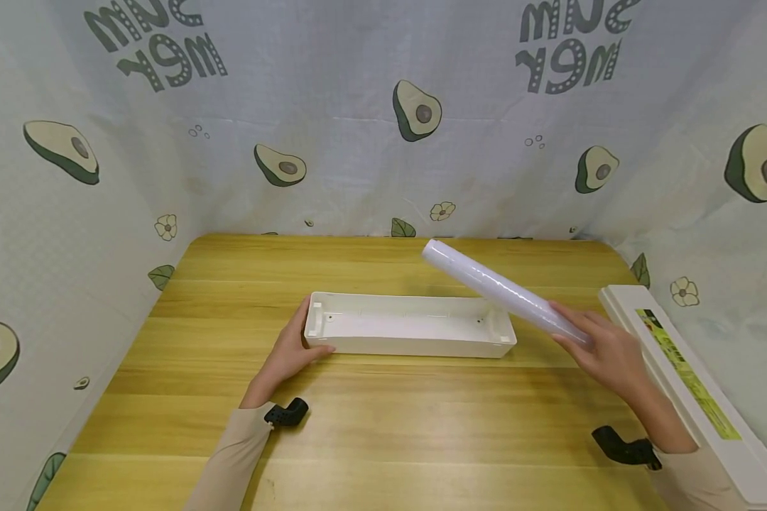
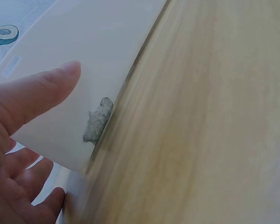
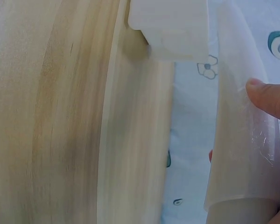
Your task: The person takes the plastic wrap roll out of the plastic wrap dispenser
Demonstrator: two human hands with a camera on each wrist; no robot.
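A roll of clear plastic film point(image 1: 505, 289) slants over the right end of a long white plastic box point(image 1: 415, 346). My right hand point(image 1: 607, 351) grips the roll near its lower right end, and its core protrudes past the film in the right wrist view. The box is open at the top and lies lengthwise on the table. At its left end, my left hand point(image 1: 292, 349) holds it, thumb on the front wall and fingers around the end. A rough grey patch point(image 2: 98, 122) shows low on that wall in the left wrist view.
A long white lid-like piece point(image 1: 709, 376) with a yellow-green label lies along the table's right edge, beside my right forearm. Cloth printed with avocados point(image 1: 417, 111) hangs behind and at both sides of the wooden table point(image 1: 383, 419).
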